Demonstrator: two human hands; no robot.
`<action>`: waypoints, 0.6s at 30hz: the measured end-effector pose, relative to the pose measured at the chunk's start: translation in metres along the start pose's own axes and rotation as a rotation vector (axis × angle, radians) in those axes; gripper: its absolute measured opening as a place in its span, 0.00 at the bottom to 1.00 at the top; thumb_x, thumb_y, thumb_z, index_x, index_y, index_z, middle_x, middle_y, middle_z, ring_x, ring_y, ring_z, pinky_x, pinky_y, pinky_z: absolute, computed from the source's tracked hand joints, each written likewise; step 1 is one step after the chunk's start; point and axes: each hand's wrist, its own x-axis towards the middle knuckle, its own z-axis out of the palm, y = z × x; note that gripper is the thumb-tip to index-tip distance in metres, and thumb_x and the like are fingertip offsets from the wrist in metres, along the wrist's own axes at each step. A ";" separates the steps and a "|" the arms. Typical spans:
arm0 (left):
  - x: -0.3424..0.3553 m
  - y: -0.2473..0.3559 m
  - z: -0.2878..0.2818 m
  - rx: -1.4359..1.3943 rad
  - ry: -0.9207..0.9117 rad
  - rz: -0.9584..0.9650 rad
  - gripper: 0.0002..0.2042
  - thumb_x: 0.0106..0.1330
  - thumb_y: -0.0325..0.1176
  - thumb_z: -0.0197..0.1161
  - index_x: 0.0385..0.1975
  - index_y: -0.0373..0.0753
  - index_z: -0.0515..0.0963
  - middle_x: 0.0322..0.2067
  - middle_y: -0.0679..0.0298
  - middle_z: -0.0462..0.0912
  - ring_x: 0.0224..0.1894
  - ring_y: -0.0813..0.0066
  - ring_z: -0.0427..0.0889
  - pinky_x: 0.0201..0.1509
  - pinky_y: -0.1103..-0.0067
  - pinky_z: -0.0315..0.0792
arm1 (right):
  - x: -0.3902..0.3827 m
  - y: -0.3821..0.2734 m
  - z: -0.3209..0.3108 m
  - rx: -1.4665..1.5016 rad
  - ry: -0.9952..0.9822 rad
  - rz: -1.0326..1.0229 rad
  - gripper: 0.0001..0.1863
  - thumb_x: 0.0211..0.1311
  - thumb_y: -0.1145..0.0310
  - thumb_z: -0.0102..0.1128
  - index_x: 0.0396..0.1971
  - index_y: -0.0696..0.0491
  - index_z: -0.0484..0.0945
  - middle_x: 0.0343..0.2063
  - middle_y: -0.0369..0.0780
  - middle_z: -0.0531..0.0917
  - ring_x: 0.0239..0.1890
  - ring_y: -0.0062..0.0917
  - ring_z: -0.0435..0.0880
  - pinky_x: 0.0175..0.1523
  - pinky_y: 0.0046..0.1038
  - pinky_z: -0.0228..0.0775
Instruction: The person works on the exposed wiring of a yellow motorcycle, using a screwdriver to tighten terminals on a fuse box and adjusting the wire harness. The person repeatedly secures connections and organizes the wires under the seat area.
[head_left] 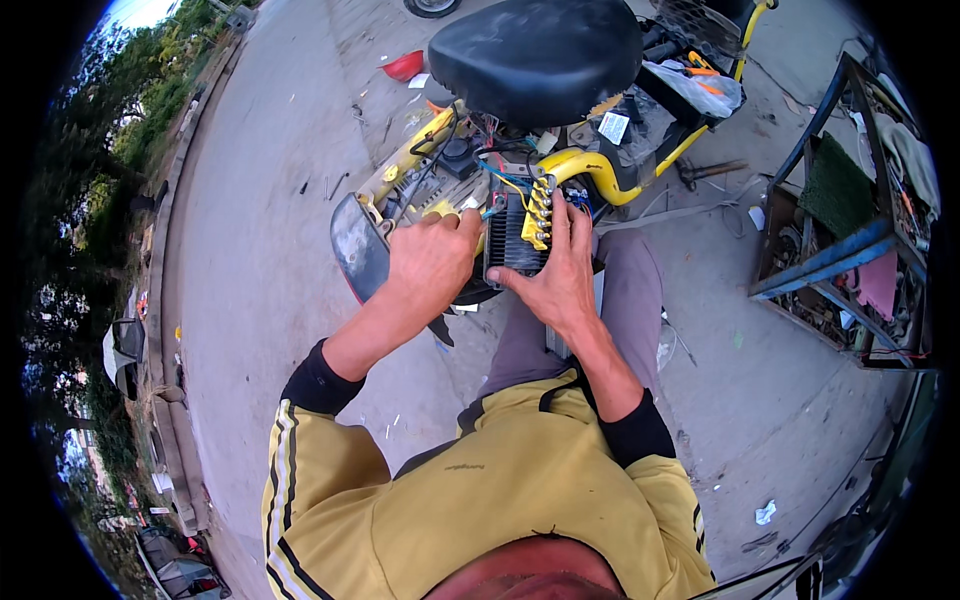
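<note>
Taking the big black seat (535,62) as the landmark: the part being worked on, a finned black box (508,240), is on the wearer's side of it, pretty much between the seat and the wearer's lap. A yellow terminal block (537,217) with a row of shiny screws sits on top of the box, and a bunch of wires runs in from the seat side. The right hand (562,272) is gripping the box, thumb on the near left edge and fingers stretched up along the right side of the block. The left hand (437,250) is just left of the box with its fingers curled in, fingertips by a bluish wire end near the box's edge; can't tell if it's actually pinching anything. Left of there, nearside of the seat, you've got a dark curved body panel (358,243), and a fat yellow frame tube (604,172) bends around on the seat's near right. A red bowl (404,66) is on the ground left of the seat. Right of the seat there's a clear plastic bag (697,92) with orange-handled bits, and well off to the near right a blue metal rack (822,268) with a green mat (836,185) in it.
</note>
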 end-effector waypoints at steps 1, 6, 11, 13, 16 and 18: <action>-0.004 0.013 0.003 -0.029 -0.013 -0.047 0.11 0.78 0.40 0.65 0.35 0.41 0.78 0.21 0.58 0.86 0.27 0.56 0.91 0.29 0.63 0.81 | 0.000 0.000 0.000 0.008 -0.001 -0.001 0.74 0.42 0.53 0.94 0.85 0.56 0.52 0.71 0.56 0.66 0.73 0.56 0.68 0.80 0.53 0.60; 0.018 0.049 -0.003 -0.089 -0.194 -0.229 0.16 0.79 0.43 0.62 0.33 0.37 0.84 0.20 0.46 0.86 0.26 0.43 0.91 0.34 0.56 0.85 | 0.002 0.009 0.004 -0.038 0.038 -0.032 0.74 0.42 0.55 0.94 0.85 0.57 0.51 0.71 0.56 0.66 0.73 0.56 0.67 0.80 0.53 0.61; 0.019 0.036 -0.010 -0.271 -0.160 -0.292 0.18 0.79 0.41 0.63 0.30 0.33 0.85 0.23 0.41 0.86 0.28 0.38 0.89 0.37 0.51 0.82 | 0.004 0.011 -0.011 0.086 -0.047 -0.055 0.66 0.50 0.56 0.91 0.84 0.56 0.56 0.70 0.52 0.67 0.73 0.52 0.70 0.78 0.48 0.65; 0.014 0.029 -0.006 -0.351 -0.134 -0.303 0.17 0.79 0.39 0.63 0.30 0.32 0.85 0.24 0.42 0.87 0.29 0.38 0.89 0.37 0.51 0.81 | 0.012 0.018 -0.019 0.196 -0.051 -0.006 0.59 0.55 0.57 0.88 0.83 0.56 0.60 0.68 0.51 0.70 0.71 0.50 0.72 0.76 0.46 0.67; 0.012 0.026 -0.017 -0.671 -0.161 -0.359 0.18 0.82 0.40 0.64 0.32 0.30 0.84 0.21 0.51 0.87 0.22 0.58 0.85 0.31 0.62 0.76 | 0.012 0.024 -0.020 0.230 -0.030 -0.028 0.51 0.61 0.58 0.84 0.80 0.56 0.66 0.65 0.50 0.72 0.69 0.47 0.75 0.74 0.44 0.69; 0.009 0.020 -0.019 -0.938 -0.225 -0.416 0.18 0.86 0.40 0.60 0.37 0.30 0.83 0.23 0.62 0.88 0.21 0.80 0.77 0.27 0.75 0.71 | 0.010 0.023 -0.020 0.223 -0.010 -0.028 0.47 0.62 0.58 0.83 0.78 0.56 0.69 0.65 0.50 0.73 0.68 0.47 0.76 0.72 0.44 0.71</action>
